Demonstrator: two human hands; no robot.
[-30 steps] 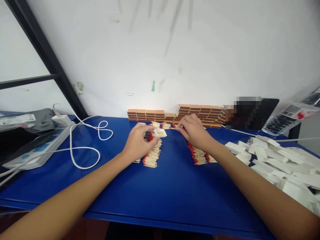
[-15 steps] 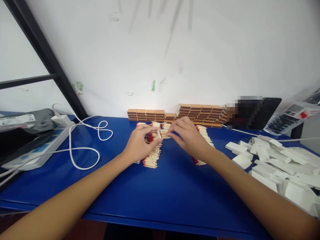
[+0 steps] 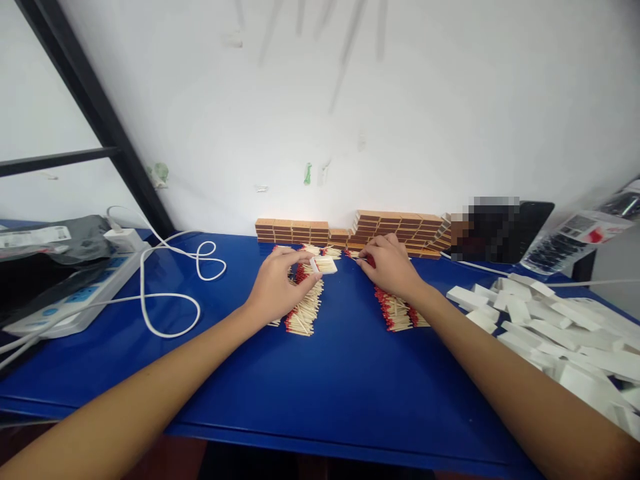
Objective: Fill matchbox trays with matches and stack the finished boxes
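Note:
My left hand point(image 3: 281, 283) is closed, thumb and fingers pinching a small white matchbox tray point(image 3: 325, 266) by its left end. Pale matches lie inside the tray. Farther right, my right hand point(image 3: 391, 267) has its fingers bent together at a small heap of red-headed matches point(image 3: 351, 254) near the back of the table. What sits between those fingertips is too small to make out. Under and beside the left hand lies a pile of matches point(image 3: 304, 310). Another match pile point(image 3: 395, 312) lies below the right hand, partly covered by the wrist.
Stacked brown matchboxes point(image 3: 293, 231) line the wall, with a taller stack point(image 3: 395, 227) to the right. White empty trays point(image 3: 550, 320) are heaped on the right of the blue table point(image 3: 300, 400). A phone point(image 3: 530, 233), a bottle point(image 3: 570, 237), a power strip point(image 3: 75, 310) and a white cable point(image 3: 170, 297) surround.
My right hand has left the white tray and moved right, to the small match heap. My left hand keeps holding the tray, whose matches now show.

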